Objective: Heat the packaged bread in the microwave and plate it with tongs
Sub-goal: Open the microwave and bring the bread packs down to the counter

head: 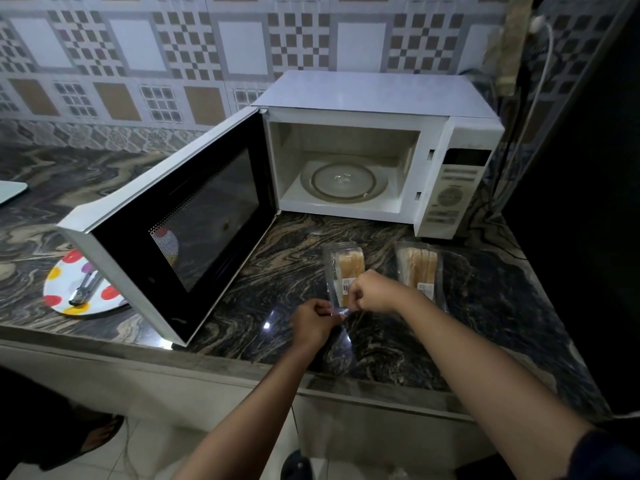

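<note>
Pinching is being done by both hands at the near end of a clear plastic packet of pale sliced bread (pixel 343 268), which is lying on the dark, veined stone counter (pixel 284 271). The loose tail of the wrapper is being gripped between the curled fingers and thumb of the left hand (pixel 313 322) and those of the right hand (pixel 372 293). The two sets of fingertips are sitting just beside each other, and the slices are lying just beyond them. A second clear packet of sliced bread (pixel 420 268) is lying just to the right of the right hand's fingers, apart from the first. Further beyond the fingers, a white microwave oven (pixel 363 98) is standing with its black-windowed door (pixel 180 230) swung wide to the left, and a round glass turntable (pixel 343 181) is showing inside the cavity. Well to the left of the left hand's fingers, past the door, a round white plate with coloured dots (pixel 62 289) is sitting on the counter, and metal tongs (pixel 85 285) are lying on it.
</note>
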Demonstrator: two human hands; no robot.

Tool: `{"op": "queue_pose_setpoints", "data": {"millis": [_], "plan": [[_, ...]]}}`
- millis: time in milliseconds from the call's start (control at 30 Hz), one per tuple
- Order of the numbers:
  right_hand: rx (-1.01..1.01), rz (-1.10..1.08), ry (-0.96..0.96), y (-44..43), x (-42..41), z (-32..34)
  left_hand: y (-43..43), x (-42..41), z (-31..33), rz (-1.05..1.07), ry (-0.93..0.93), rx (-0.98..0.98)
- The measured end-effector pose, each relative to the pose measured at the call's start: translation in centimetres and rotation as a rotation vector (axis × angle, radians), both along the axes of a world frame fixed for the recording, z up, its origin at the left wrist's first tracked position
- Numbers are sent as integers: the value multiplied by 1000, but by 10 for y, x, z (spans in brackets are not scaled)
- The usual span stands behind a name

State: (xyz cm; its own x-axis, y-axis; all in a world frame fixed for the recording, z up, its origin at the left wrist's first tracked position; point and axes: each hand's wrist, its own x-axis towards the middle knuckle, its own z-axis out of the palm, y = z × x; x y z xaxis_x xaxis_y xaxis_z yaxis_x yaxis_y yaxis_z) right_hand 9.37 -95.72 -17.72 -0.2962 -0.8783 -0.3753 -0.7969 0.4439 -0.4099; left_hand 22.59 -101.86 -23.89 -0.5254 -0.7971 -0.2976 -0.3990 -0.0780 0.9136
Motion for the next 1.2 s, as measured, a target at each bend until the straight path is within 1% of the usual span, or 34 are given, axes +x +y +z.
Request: {"op": "queue_pose_setpoints", "data": {"millis": [233,400,533,567,633,733,800,867,933,967,1000,1067,1133,1200], "plan": [[83,6,-4,-1,1,3,3,-2,7,-19,-61,13],[35,28,-34,-12,-2,34,4,-5,10,-3,-116,18],[-8,-6,-10,-16,-12,67,-2,-8,14,-16,-175,82],[-45,-29,6,-16,-14,74,-4,-8,14,-23,-181,103],[-181,-108,72,-16,-16,84,-8,-9,12,-19,-182,144],[-443,-268,278,-17,-13,86,-10,-10,12,27,-121,210],[-575,-299,376,-19,-11,78,-14,-14,6,44,-81,282],[-690,-314,369,-23,-10,70,-17,-16,4,48,-57,328],[-729,-345,336,-27,-9,63,-20,-17,4,48,-24,363],[-693,-371,331,-30,-8,60,-21,-18,4,47,-6,377],[-608,-401,331,-33,-7,56,-21,-17,5,50,10,389],[-362,-464,318,-38,-6,50,-22,-16,8,61,38,418],[-152,-506,235,-44,-5,41,-23,-15,8,49,56,438],[-70,-546,108,-51,-6,29,-25,-14,7,18,66,455]]}}
